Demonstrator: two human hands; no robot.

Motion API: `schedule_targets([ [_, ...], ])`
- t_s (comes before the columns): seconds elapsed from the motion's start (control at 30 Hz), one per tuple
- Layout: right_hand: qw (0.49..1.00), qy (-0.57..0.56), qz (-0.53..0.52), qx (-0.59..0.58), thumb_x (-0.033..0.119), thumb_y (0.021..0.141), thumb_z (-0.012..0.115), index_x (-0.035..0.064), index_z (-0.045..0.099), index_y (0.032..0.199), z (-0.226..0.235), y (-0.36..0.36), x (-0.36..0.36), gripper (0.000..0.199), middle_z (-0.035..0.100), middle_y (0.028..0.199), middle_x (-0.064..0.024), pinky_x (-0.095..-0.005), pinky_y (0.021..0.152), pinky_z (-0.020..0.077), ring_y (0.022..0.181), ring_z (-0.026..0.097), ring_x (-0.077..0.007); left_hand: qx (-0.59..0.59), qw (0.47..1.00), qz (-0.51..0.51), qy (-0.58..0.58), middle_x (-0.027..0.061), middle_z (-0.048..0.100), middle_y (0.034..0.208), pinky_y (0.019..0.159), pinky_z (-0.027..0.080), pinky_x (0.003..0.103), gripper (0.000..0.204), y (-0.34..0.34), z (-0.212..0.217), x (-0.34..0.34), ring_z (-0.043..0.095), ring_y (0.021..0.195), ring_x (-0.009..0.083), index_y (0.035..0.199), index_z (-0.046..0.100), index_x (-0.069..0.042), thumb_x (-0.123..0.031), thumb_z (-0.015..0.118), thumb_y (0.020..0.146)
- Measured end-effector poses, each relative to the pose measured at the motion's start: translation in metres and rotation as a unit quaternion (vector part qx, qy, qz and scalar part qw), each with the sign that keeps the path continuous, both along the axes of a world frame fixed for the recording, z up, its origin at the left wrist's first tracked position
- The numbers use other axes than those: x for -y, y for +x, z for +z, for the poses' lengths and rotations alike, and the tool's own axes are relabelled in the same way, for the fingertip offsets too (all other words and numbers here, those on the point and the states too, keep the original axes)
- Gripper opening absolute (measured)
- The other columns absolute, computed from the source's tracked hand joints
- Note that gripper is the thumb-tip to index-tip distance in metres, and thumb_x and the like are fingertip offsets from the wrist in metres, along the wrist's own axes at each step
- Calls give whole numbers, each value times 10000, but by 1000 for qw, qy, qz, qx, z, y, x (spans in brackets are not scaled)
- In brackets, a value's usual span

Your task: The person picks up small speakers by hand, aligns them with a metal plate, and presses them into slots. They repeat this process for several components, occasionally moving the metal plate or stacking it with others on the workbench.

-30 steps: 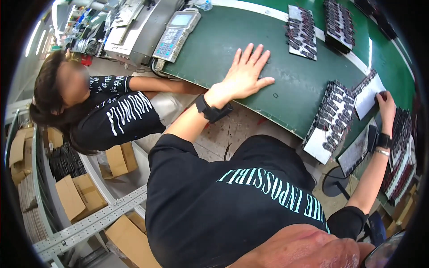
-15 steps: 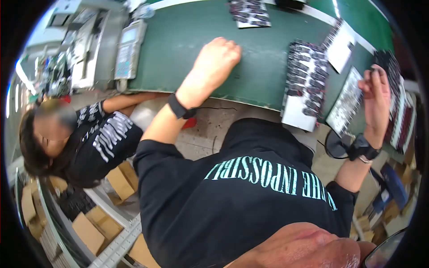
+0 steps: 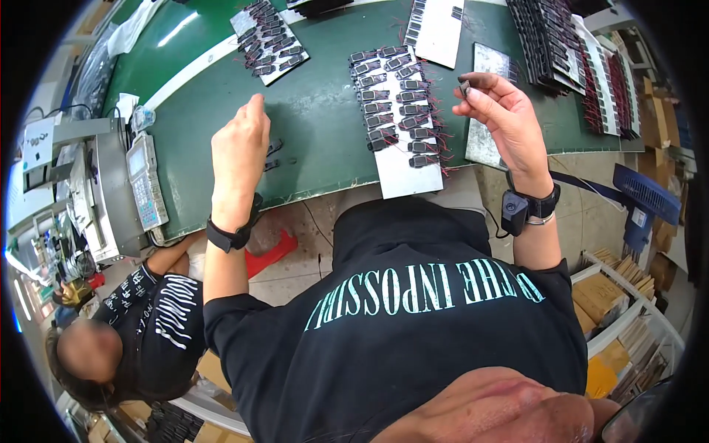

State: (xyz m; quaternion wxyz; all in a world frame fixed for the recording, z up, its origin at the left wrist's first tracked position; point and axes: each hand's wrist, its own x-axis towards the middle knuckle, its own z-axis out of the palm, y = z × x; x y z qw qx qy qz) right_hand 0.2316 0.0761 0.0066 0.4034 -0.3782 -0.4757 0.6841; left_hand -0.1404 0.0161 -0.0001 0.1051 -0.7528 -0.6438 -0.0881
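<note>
My left hand (image 3: 240, 151) is over the green table, its fingers curled together; what they hold, if anything, is hidden. Beside it, a few small black pieces (image 3: 273, 146) lie on the table. My right hand (image 3: 513, 133) is raised at the right, pinching a small dark piece (image 3: 464, 87) between thumb and fingers. Between the hands lies a white board (image 3: 399, 175) carrying two columns of small black rectangular modules (image 3: 373, 108) with thin red wires. A grey metallic-looking plate (image 3: 484, 140) rests partly behind my right hand.
Further boards with black modules lie at the far left (image 3: 269, 40) and far middle (image 3: 436, 33). Stacked black modules (image 3: 543, 44) stand far right. A keypad device (image 3: 148, 181) sits at the table's left end. Another person (image 3: 162, 310) is at lower left; a blue fan (image 3: 642, 196) is at right.
The view has swung, bringing more of the table's right side in. My right hand has come away from the stacked modules, and a small dark piece now shows in its fingertips.
</note>
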Motion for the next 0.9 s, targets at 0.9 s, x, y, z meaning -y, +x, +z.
schedule_targets([
  [0.9, 989, 112, 29, 88, 16, 944, 642, -21, 658, 1130, 16, -69, 45, 190, 671, 1039, -22, -209, 855, 505, 941, 628, -66, 726, 682, -33, -85, 124, 717, 1053, 854, 563, 254, 244, 124, 9, 38, 707, 959, 161, 1162, 627, 59, 27, 644, 921],
])
